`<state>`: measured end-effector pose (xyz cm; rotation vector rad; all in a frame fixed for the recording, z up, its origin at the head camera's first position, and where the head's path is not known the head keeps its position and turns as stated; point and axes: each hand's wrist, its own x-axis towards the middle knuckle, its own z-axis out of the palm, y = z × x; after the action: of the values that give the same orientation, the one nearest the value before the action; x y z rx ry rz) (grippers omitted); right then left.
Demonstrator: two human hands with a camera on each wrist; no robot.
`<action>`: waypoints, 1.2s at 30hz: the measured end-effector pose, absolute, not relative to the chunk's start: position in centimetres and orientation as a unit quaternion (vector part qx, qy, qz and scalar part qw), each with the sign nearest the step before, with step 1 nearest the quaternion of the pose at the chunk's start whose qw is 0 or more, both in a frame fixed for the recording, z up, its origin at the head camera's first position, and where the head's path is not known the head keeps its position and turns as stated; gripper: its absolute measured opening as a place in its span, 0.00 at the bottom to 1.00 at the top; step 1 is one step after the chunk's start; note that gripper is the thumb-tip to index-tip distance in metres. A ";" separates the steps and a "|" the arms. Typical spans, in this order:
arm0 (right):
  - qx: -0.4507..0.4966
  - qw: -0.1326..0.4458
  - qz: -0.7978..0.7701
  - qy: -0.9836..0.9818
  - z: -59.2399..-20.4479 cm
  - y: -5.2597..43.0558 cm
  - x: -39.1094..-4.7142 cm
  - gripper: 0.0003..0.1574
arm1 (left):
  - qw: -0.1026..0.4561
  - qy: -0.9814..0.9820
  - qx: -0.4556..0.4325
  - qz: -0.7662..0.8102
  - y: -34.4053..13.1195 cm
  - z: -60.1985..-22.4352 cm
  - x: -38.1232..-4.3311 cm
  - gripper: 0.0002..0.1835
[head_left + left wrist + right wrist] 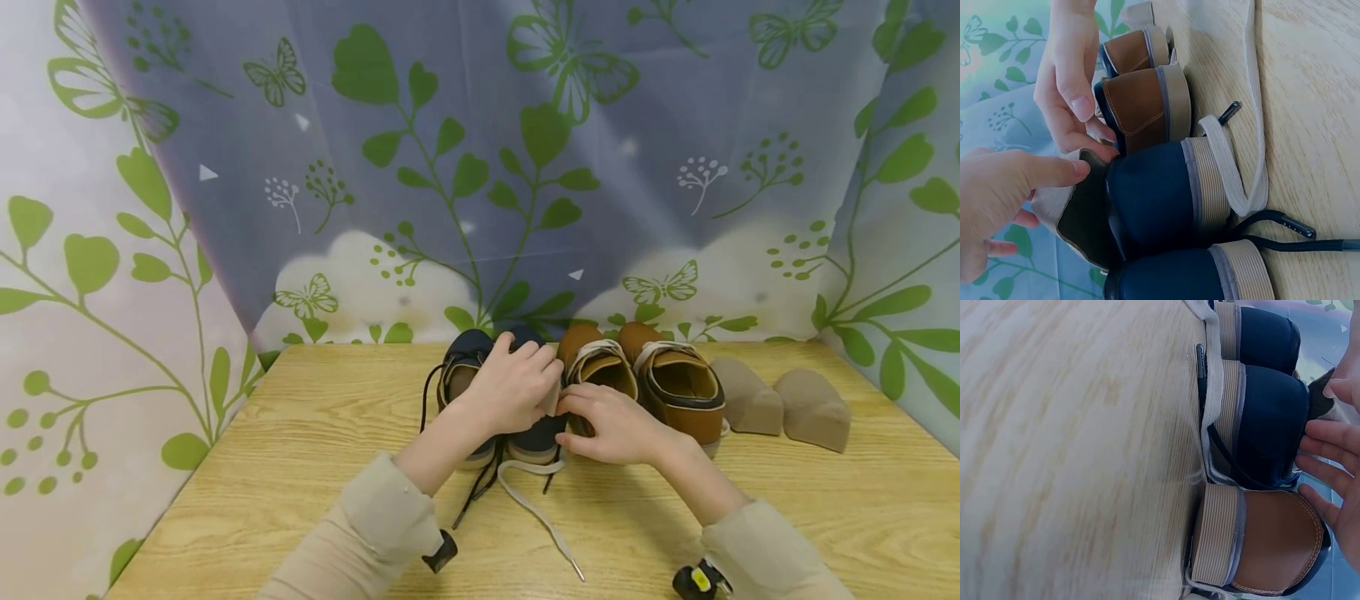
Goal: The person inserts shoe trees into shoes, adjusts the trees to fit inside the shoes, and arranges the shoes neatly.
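My left hand (510, 387) pinches a hollow beige-grey shoe insert (1091, 215) between thumb and fingers, its dark inner side toward the left wrist camera. This insert stands at the collar of the right navy shoe (1272, 425), heel toward me. The fairly straight fingers of my right hand (611, 425) touch that shoe's rear collar, close to the insert. Left of it is the other navy shoe (1166, 278), partly behind my left forearm in the head view. A pale lace (536, 504) and dark laces (480, 483) trail over the table toward me.
Two brown shoes (682, 400) with pale laces stand right of the navy pair. Beyond them, two beige-grey shoe inserts (813, 408) lie on the wooden table (315, 483). A patterned cloth (465, 167) hangs behind the table's far edge.
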<state>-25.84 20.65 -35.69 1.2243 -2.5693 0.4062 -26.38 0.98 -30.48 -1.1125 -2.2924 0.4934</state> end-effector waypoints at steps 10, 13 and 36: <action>0.421 0.133 0.143 -0.886 -35.7 20.6 -25.8 0.16 | 0.256 -0.865 -0.396 0.172 1.2 -30.6 -26.5 0.27; 0.420 0.132 0.143 -0.886 -35.6 20.6 -25.8 0.16 | 0.250 -0.868 -0.394 0.171 1.4 -30.5 -26.5 0.26; 0.427 0.131 0.159 -0.881 -35.6 20.6 -25.9 0.11 | 0.224 -0.881 -0.382 0.164 1.5 -30.7 -26.9 0.26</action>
<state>-25.89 20.61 -35.62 1.2392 -2.5580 0.4615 -26.92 1.52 -30.68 -1.0550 -2.4327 0.4523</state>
